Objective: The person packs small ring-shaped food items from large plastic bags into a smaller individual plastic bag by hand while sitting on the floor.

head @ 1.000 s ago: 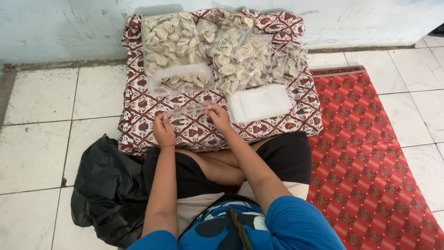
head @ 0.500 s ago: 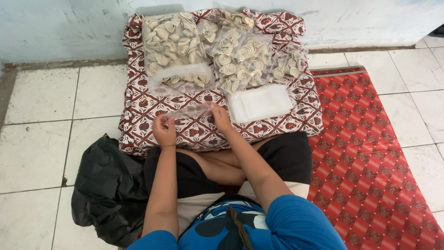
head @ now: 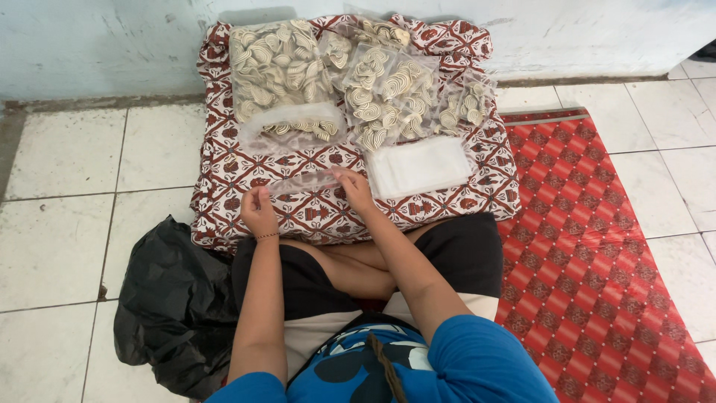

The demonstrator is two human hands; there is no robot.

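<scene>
I sit cross-legged on the tiled floor (head: 67, 246) with a patterned red-and-white cushion (head: 313, 216) in front of my knees. My left hand (head: 258, 211) rests on the near left part of the cushion, fingers curled in and pinching the left end of a thin clear plastic bag (head: 302, 181). My right hand (head: 355, 189) lies just to the right of it, fingers bent and narrow, pressing on the bag's right end. The bag stretches flat between my two hands, lying on the cushion, and looks empty as far as I can tell.

Just right of my right hand sits a stack of flat clear bags (head: 419, 166), whitish and squared. Farther away, across the far half of the cushion, lie several filled plastic bags of pale curved snack pieces (head: 277, 71), the biggest at the far left, another (head: 388, 93) in the middle and a smaller one (head: 466, 104) at the right. One open bag (head: 292, 128), only partly filled, lies just beyond the bag I hold.

On my left, beside my leg, a black plastic sack (head: 175, 306) slumps on the tiles. On my right a red patterned mat (head: 611, 261) covers the floor. A pale blue wall (head: 97, 45) runs along the far side.
</scene>
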